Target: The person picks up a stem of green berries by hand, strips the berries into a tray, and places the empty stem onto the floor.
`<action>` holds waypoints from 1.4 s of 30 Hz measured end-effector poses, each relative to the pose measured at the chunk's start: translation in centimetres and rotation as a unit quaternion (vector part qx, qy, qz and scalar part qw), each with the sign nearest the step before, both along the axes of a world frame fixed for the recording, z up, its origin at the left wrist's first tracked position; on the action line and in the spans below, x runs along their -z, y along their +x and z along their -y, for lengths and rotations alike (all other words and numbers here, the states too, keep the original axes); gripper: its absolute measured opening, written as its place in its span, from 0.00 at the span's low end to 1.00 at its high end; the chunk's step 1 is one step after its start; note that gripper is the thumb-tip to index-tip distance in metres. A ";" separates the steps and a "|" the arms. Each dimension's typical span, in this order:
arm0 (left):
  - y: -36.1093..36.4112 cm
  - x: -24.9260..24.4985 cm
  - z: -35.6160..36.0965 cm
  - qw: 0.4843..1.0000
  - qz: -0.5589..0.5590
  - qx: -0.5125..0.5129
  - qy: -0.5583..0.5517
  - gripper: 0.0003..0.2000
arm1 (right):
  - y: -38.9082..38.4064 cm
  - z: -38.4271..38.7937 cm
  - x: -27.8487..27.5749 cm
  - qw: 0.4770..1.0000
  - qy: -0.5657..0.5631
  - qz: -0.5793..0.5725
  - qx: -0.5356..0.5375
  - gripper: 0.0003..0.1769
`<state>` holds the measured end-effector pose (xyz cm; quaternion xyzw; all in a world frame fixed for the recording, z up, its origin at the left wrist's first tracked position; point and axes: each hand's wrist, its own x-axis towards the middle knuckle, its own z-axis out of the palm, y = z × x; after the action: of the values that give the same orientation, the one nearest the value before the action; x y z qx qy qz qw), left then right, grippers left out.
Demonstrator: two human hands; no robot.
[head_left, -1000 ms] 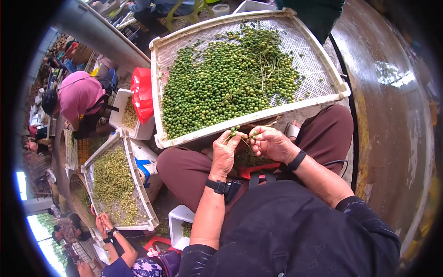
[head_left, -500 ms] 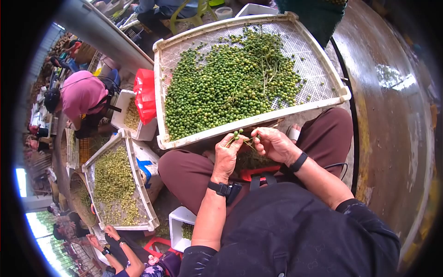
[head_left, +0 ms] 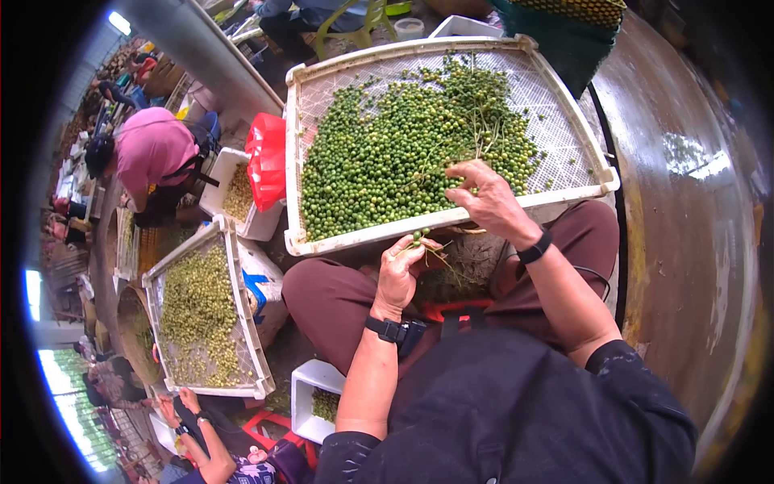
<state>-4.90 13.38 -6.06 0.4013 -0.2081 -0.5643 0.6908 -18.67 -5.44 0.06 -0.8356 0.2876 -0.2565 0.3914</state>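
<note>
A large white mesh tray (head_left: 355, 235) holds a heap of small round green fruits (head_left: 379, 153), with thin stems among them on the right. My left hand (head_left: 397, 273) is closed just in front of the tray's near rim. It pinches a sprig of green fruits (head_left: 418, 235), whose thin stems stick out to the right. Over the tray's near rim reaches my right hand (head_left: 490, 202), fingers apart beside the heap, with nothing visible in them.
At left stands a smaller tray of yellowish-green fruits (head_left: 197, 315). White boxes (head_left: 305, 403), a red plastic bag (head_left: 268, 161) and a green sack (head_left: 556, 44) are nearby. A co-worker in pink (head_left: 153, 145) bends at left; another person's hands (head_left: 179, 403) show at lower left.
My right hand has left the sprig and moved up over the tray, its fingers spreading. My left hand stays in place with the sprig. The view has shifted slightly.
</note>
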 end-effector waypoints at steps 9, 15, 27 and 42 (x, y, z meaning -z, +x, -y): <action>-0.6 -0.8 0.3 0.999 -0.017 0.047 0.019 0.12 | -1.5 -4.4 3.6 0.899 0.412 0.071 -0.126 0.09; -1.3 0.9 1.2 0.990 0.120 -0.025 0.072 0.09 | -2.4 -4.3 5.0 0.945 0.314 0.039 -0.083 0.08; -1.2 0.7 0.6 0.989 0.108 -0.037 0.090 0.06 | -2.8 -5.5 5.2 0.868 0.484 0.091 -0.071 0.09; -1.8 -0.5 0.5 0.976 0.185 0.040 0.112 0.08 | -3.3 -6.1 3.9 0.886 0.455 0.028 -0.084 0.16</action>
<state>-6.71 12.92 -5.54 0.5649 -0.2836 -0.5272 0.5679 -21.93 0.67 -3.88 -0.5792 0.2902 -0.0863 0.7569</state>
